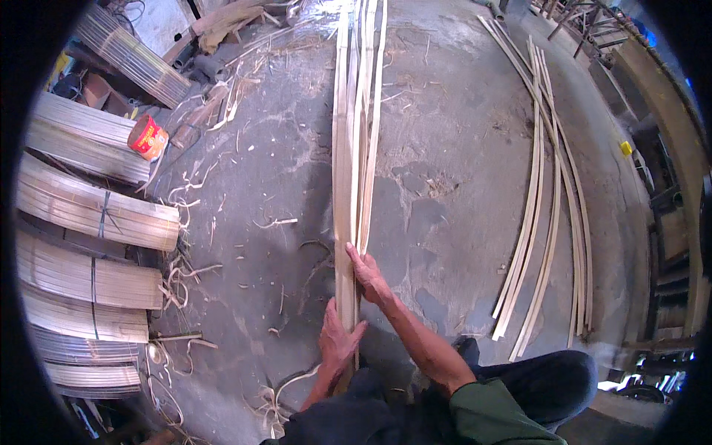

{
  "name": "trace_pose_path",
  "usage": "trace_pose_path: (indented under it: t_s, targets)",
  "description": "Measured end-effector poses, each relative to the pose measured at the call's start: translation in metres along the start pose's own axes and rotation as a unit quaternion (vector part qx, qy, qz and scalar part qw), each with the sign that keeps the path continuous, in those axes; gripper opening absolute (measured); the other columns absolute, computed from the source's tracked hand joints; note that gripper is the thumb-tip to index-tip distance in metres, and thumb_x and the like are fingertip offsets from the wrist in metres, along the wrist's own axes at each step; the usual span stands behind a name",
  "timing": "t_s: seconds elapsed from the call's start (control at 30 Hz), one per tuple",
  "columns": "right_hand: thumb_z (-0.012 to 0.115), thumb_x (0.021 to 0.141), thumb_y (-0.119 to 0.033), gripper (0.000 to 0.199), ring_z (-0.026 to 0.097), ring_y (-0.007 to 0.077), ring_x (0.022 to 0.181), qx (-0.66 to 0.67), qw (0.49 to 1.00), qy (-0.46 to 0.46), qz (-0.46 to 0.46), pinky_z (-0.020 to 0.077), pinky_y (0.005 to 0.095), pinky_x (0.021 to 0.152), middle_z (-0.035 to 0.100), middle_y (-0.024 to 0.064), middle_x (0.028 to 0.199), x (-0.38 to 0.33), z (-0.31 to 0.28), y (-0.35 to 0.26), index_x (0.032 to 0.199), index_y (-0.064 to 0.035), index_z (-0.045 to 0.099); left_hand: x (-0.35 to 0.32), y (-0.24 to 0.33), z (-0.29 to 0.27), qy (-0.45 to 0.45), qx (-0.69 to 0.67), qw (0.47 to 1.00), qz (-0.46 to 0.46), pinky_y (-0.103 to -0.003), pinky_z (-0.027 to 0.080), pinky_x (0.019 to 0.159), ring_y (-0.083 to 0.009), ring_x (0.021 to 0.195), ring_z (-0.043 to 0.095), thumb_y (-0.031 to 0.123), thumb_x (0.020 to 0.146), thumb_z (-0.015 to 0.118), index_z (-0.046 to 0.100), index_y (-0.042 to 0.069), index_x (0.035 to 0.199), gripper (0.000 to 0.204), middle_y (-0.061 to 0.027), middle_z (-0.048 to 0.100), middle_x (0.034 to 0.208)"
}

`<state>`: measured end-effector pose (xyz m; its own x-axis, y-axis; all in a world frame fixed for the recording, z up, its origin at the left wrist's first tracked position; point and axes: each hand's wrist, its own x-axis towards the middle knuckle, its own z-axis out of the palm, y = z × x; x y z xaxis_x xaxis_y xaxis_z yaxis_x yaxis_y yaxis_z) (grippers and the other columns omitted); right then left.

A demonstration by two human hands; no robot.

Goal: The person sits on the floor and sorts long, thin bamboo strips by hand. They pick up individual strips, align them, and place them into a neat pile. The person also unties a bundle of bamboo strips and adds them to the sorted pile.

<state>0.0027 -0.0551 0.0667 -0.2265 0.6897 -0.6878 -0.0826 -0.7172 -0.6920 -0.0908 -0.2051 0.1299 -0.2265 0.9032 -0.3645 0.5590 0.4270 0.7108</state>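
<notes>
A sheaf of long pale bamboo strips (356, 126) runs from my lap straight away across the concrete floor. My left hand (337, 343) grips the near end of the strips low down, fingers wrapped around them. My right hand (367, 276) lies just above it, fingers laid along the right side of the same strips, pinching them. The strips fan apart slightly further up. Dark trousers and a green sleeve show at the bottom edge.
Tied bundles of thin bamboo slats (89, 208) are stacked along the left. A red tin (148, 137) lies near them. Several loose long strips (545, 208) lie on the floor (452, 148) to the right. Shavings litter the left floor; wooden furniture stands far right.
</notes>
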Motion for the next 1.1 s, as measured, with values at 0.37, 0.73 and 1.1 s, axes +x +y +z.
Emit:
trace_pose_path:
  t_s: [0.37,0.73,1.1]
  targets:
    - [0.062,0.095,-0.026,0.037,0.064,0.0170,0.074,0.222,0.964,-0.134,-0.053,0.0578,0.0331,0.066,0.064,0.0105,0.096,-0.064,0.043,-0.058,0.119,-0.0068,0.042,-0.018,0.027,-0.042,0.022,-0.131,0.990,0.043,-0.044,0.050,0.087,-0.0402,0.098,0.064,0.023,0.076,0.075,0.036,0.002,0.139,0.077,-0.0247,0.061,0.112]
    - [0.057,0.098,-0.023,0.025,0.063,0.0152,0.071,0.194,0.953,-0.143,-0.185,0.0567,0.0302,0.062,0.065,0.0080,0.092,-0.010,-0.004,-0.095,0.112,-0.0033,0.050,0.048,0.061,-0.012,-0.019,-0.136,0.986,0.096,-0.039,0.051,0.078,-0.0296,0.088,0.064,0.016,0.080,0.070,0.043,0.001,0.127,0.056,-0.0180,0.064,0.101]
    - [0.055,0.094,-0.052,0.054,0.067,0.0194,0.084,0.161,0.978,-0.107,-0.082,0.0567,0.0362,0.074,0.069,0.0091,0.098,0.041,-0.050,-0.065,0.119,-0.0045,0.058,0.072,0.000,0.018,-0.392,-0.569,0.715,-0.111,-0.044,0.054,0.087,-0.0293,0.097,0.066,0.032,0.089,0.068,0.035,0.003,0.138,0.066,-0.0189,0.063,0.114]
